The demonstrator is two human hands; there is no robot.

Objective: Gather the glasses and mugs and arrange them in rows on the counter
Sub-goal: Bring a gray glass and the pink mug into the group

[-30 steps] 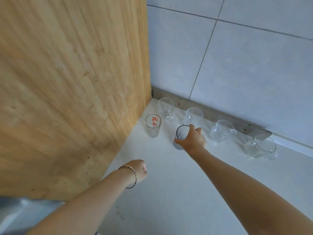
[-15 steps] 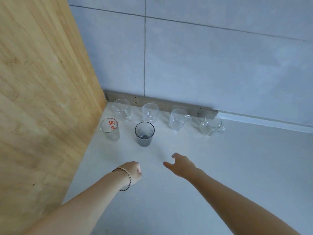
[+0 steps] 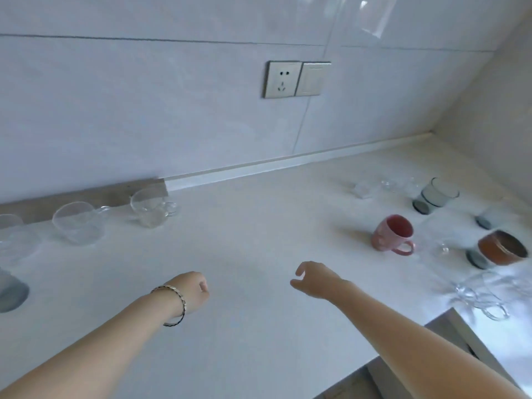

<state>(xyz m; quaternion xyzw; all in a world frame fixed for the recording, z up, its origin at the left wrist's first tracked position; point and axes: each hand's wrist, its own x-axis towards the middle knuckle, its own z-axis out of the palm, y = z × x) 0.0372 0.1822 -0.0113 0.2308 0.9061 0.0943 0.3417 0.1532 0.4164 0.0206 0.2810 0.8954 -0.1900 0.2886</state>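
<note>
Along the back left of the white counter (image 3: pixel 259 226) stand two clear glass mugs (image 3: pixel 77 223) (image 3: pixel 149 207) in a row, with a clear glass (image 3: pixel 11 231) and a grey ribbed glass (image 3: pixel 11 289) at the left edge. On the right sit a pink mug (image 3: pixel 393 234), a grey tumbler (image 3: pixel 434 197), a brown mug (image 3: pixel 502 247) and blurred clear glass mugs (image 3: pixel 483 292). My left hand (image 3: pixel 191 292) hovers as an empty fist. Over the counter's middle, my right hand (image 3: pixel 313 279) holds nothing, fingers loosely bent, left of the pink mug.
A wall socket (image 3: pixel 283 79) and a switch (image 3: pixel 312 78) sit on the tiled wall. Small clear glasses (image 3: pixel 365 188) lie blurred at the back right. The counter's front edge with a grey cabinet front (image 3: pixel 460 326) runs at the lower right.
My right hand let go of the grey ribbed glass in the second row and drew back. The view swung right, bringing the loose mugs and glasses into sight.
</note>
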